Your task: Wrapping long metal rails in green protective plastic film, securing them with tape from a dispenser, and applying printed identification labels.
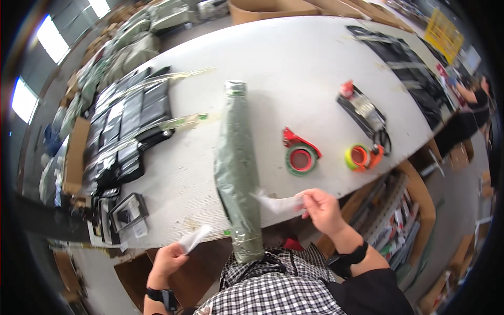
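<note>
While the left hand pinches 1 slip and the right hand a blurred strip, perhaps paper, keep both uncreased.

Left hand, right hand — pinching

Bright white windows stood in a grey wall on the left; a broad white table filled the middle, and on the right a grey floor ran below a yellow frame near the far corner of the room
</note>
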A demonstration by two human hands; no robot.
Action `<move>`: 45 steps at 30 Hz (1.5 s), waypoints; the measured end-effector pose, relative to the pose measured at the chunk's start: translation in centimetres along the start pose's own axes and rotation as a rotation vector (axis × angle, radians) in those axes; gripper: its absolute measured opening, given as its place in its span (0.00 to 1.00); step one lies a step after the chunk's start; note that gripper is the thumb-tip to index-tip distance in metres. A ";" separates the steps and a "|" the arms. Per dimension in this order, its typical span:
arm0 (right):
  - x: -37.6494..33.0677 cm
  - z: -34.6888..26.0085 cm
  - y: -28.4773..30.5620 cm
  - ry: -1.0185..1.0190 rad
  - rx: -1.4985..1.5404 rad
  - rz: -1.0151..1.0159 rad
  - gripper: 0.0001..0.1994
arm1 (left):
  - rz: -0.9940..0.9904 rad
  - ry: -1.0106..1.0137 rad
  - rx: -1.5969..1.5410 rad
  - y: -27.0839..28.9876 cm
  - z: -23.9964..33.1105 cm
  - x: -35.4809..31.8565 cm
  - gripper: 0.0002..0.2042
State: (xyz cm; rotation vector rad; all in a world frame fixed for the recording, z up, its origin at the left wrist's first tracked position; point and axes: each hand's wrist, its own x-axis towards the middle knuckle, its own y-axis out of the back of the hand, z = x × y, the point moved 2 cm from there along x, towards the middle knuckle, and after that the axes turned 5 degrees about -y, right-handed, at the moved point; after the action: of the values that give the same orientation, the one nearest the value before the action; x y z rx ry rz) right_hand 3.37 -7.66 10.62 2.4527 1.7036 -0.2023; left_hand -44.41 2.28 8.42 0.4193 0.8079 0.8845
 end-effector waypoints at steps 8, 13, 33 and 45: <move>12.5 -1.4 -4.5 0.830 -0.669 -0.114 0.10 | -0.193 0.766 0.924 4.0 -10.8 -5.7 0.15; 14.2 2.5 -6.7 0.770 -0.977 -0.239 0.15 | 0.109 0.218 0.757 1.8 1.2 0.1 0.12; 2.6 7.2 -15.3 0.426 -0.728 -0.322 0.38 | 0.078 -0.784 0.087 -11.8 15.4 10.5 0.40; -5.7 7.6 -17.9 -0.045 -0.245 0.024 0.47 | -0.284 -0.245 -0.425 -11.2 8.3 12.4 0.47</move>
State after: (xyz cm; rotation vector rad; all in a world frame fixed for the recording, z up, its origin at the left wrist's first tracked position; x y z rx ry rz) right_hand -15.58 -8.18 3.48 2.2722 1.5757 -0.0429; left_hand -27.60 5.83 1.16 0.0328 0.4233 0.6976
